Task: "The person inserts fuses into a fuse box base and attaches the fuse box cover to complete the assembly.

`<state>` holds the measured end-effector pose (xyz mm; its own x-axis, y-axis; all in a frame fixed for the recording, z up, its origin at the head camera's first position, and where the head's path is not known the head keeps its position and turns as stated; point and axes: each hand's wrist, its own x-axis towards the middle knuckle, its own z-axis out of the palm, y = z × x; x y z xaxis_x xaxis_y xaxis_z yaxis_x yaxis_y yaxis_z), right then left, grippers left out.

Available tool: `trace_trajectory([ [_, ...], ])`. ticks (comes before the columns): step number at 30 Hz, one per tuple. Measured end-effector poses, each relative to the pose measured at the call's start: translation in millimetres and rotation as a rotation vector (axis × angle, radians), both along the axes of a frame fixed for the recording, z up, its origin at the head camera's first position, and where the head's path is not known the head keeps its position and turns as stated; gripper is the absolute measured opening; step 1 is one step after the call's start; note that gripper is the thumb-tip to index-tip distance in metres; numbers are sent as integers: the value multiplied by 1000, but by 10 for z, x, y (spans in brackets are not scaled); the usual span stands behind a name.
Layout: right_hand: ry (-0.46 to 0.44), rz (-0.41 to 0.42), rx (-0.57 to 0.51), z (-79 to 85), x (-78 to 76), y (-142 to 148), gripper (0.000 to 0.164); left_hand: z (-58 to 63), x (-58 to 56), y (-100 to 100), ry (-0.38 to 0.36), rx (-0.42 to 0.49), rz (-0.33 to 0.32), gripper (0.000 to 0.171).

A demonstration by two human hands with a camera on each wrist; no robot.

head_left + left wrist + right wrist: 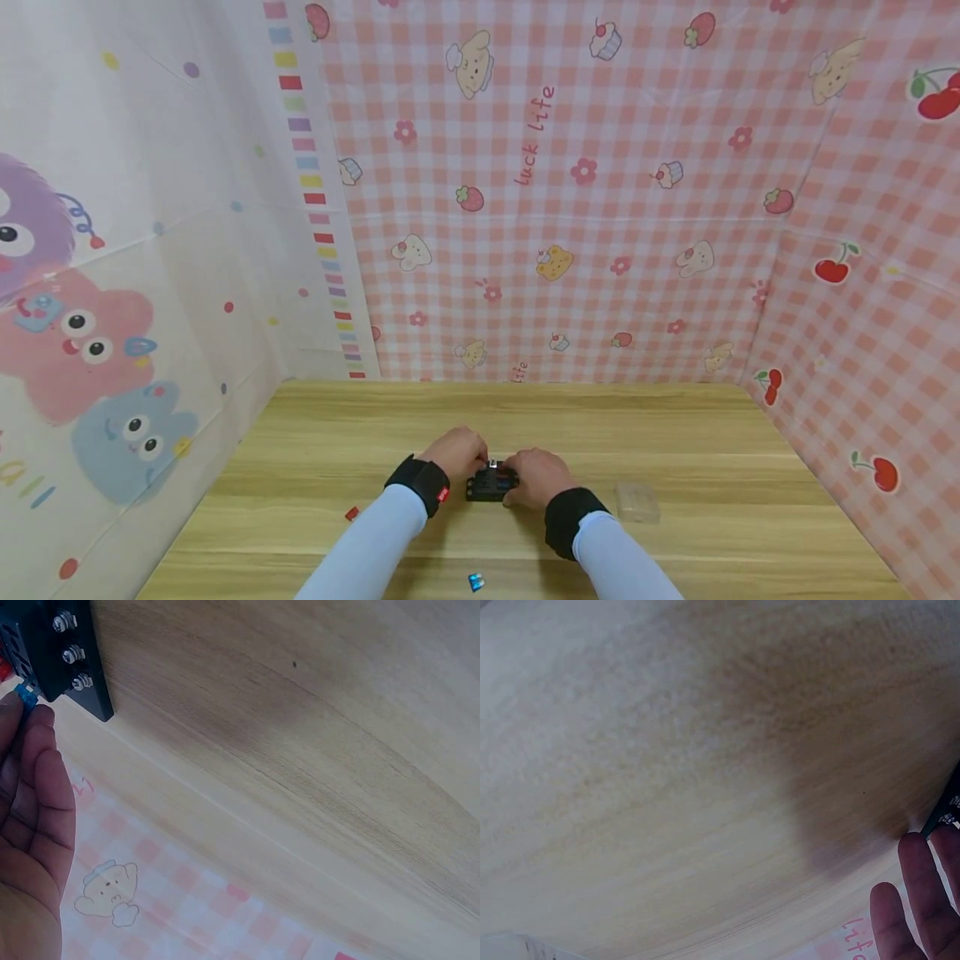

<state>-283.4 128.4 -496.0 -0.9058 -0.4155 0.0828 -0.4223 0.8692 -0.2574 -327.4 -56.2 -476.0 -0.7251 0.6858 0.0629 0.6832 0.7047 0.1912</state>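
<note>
A black fuse block [489, 487] lies on the table between my hands. My left hand [457, 452] pinches a small blue blade fuse [27, 696] between thumb and index finger, right at the block's far side. Metal screw terminals [73, 654] line the block's edge in the left wrist view, and a bit of red fuse [4, 669] shows beyond it. With thumb near and fingers far, my right hand [542, 478] grips the block's right end. In the right wrist view only its fingertips [915, 859] show beside the block's dark edge.
A clear plastic cover [637, 503] lies right of my right hand. On the left is a small red fuse [352, 514], and a blue fuse [476, 582] lies near the front. Patterned cloth [570, 208] hangs behind the wooden table [712, 442] and along both sides.
</note>
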Motion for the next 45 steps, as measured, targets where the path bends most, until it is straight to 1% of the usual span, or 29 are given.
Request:
trace_trajectory([
  [5,3,5,-1,-13,-4,7,40,-30,-4,5,17,-5,2,6],
  [10,4,11,-9,-19,-14,12,40,-47,-6,14,6,-3,18,6],
  [16,-12,-1,-10,-11,-16,8,40,-41,-5,20,12,-7,35,6],
  [23,3,7,-14,10,5,2,39,-57,-16,34,-27,18,46,7],
  [26,10,14,-12,14,8,0,39,-69,-17,38,-23,22,42,8],
  [32,-1,8,-9,38,22,-6,40,-46,18,47,-23,10,43,10],
  [38,-19,8,-6,63,25,-5,41,-14,31,55,5,-27,32,10],
  [45,-18,12,4,66,26,1,40,0,34,69,-12,-6,45,8],
])
